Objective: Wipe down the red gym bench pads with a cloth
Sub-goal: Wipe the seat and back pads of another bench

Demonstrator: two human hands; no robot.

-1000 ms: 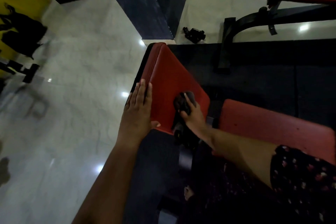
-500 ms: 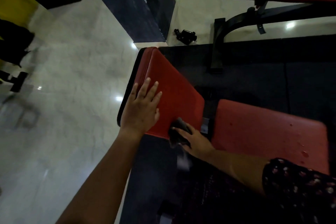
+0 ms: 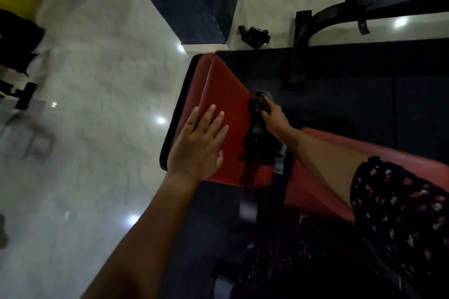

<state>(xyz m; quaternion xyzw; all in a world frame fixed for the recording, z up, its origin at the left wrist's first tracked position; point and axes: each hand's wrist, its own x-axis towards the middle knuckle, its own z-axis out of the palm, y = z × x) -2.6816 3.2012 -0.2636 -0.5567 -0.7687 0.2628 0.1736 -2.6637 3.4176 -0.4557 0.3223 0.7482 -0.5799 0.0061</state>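
Red bench pad (image 3: 226, 94) looking slick, firm; right hand (image 3: 277, 120) clutching bunched cloth (image 3: 258, 104) (soft, limp); left hand (image 3: 196, 143) pressing flat.

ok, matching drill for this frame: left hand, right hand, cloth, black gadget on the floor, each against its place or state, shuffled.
1. left hand
2. right hand
3. cloth
4. black gadget

A. lies on the pale floor beyond the bench
B. dark and bunched, against the pad's side edge
C. flat on the red pad, fingers straight
D. grips the cloth

Pairs: 1-C, 2-D, 3-B, 4-A
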